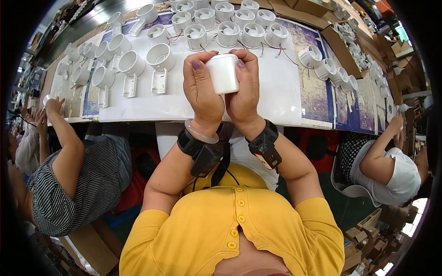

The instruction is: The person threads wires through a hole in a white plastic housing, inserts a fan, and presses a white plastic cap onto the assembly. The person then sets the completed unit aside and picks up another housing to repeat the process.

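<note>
Between my two hands, above the near part of the table, is a white plastic cup-shaped housing [223, 75] with a smooth wall. My left hand [201, 89] wraps its left side, thumb along the wall. From the other side my right hand [245, 87] closes round it, thumb pressed on the wall. The fingertips of both hands meet its far end, which I cannot see fully. Just beyond stand several white round fan housings [195, 37] with blades inside and thin wires. Left of my hands lie several open white cylinders with flat handle-like parts [159, 60].
White sheeting [267, 99] covers the table in front of me. More fan housings [324, 69] and a cardboard box of white parts [343, 46] are at the right. A person in a checked top [78, 184] works at the left, another in white [386, 170] at the right.
</note>
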Demonstrator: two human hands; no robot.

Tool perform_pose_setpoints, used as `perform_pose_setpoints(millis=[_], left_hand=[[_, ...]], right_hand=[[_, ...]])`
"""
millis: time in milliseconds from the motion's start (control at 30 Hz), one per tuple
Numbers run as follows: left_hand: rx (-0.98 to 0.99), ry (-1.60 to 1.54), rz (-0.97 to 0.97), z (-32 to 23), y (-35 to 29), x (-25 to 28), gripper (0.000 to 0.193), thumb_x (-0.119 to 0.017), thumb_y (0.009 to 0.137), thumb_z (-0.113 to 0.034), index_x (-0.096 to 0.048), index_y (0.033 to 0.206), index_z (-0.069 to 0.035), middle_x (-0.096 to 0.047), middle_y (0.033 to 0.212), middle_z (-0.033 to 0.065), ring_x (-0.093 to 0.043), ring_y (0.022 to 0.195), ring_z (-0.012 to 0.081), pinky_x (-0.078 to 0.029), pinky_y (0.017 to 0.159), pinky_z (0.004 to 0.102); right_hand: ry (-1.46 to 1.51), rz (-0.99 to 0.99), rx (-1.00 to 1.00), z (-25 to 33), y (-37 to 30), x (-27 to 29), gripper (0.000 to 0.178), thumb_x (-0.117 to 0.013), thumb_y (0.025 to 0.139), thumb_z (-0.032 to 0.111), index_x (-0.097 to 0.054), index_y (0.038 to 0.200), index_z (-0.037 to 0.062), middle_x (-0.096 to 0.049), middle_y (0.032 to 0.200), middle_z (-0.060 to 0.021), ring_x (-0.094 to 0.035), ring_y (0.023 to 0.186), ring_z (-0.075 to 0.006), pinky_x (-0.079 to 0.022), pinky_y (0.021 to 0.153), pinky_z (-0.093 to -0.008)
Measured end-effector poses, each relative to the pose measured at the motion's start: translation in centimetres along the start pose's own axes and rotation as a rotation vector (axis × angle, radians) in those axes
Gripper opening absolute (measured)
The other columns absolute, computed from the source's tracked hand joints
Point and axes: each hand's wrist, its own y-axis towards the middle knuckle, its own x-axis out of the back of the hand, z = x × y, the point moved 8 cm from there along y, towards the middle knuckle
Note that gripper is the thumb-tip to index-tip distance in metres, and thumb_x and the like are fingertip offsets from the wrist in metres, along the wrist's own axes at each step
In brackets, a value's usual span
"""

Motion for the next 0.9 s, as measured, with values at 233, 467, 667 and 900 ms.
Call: perform_pose_setpoints(millis=[233, 467, 667, 900], left_hand=[[-0.22, 0.356, 0.14, -1.6, 1.3, 0.2, 0.029, -0.035, 0.103, -0.023, -0.054, 0.104, -0.002, -0.059, 0.097, 0.0086, -0.054, 0.088, 0.0158, -0.043, 0.083, 0.0266], [-0.348, 0.293, 0.021, -1.4, 0.5, 0.7, 0.029, -0.045, 0.1, -0.024, -0.049, 0.118, -0.001, -0.054, 0.115, 0.0104, -0.051, 0.105, 0.0183, -0.039, 0.096, 0.0316], [0.284, -0.485, 0.076, 4.2, 0.4, 0.8, 0.04, -0.057, 0.093, -0.018, -0.042, 0.127, -0.003, -0.049, 0.126, 0.0099, -0.046, 0.119, 0.0195, -0.036, 0.104, 0.034], [0.393, -0.658, 0.162, 3.6, 0.5, -1.7, 0.037, -0.058, 0.089, -0.01, -0.044, 0.123, -0.005, -0.049, 0.128, 0.0093, -0.046, 0.119, 0.0187, -0.038, 0.104, 0.0333]], right_hand=[[-0.225, 0.082, -0.039, 0.3, 0.4, -0.4, 0.028, -0.045, 0.098, 0.021, -0.042, 0.121, 0.0056, -0.049, 0.118, -0.0081, -0.049, 0.107, -0.0144, -0.042, 0.092, -0.0282], [-0.091, -0.058, -0.038, 1.1, 2.3, 2.0, 0.038, -0.047, 0.098, 0.018, -0.036, 0.132, 0.0068, -0.049, 0.127, -0.0094, -0.05, 0.116, -0.0179, -0.045, 0.095, -0.0315], [0.296, 0.088, -0.157, 1.1, 2.4, 1.5, 0.045, -0.045, 0.096, 0.014, -0.031, 0.138, 0.0079, -0.047, 0.131, -0.0118, -0.048, 0.122, -0.0218, -0.041, 0.101, -0.0349], [0.092, 0.202, -0.107, 0.5, 1.2, -0.7, 0.041, -0.047, 0.096, 0.01, -0.034, 0.135, 0.0043, -0.044, 0.133, -0.0089, -0.044, 0.121, -0.0166, -0.037, 0.103, -0.0307]])
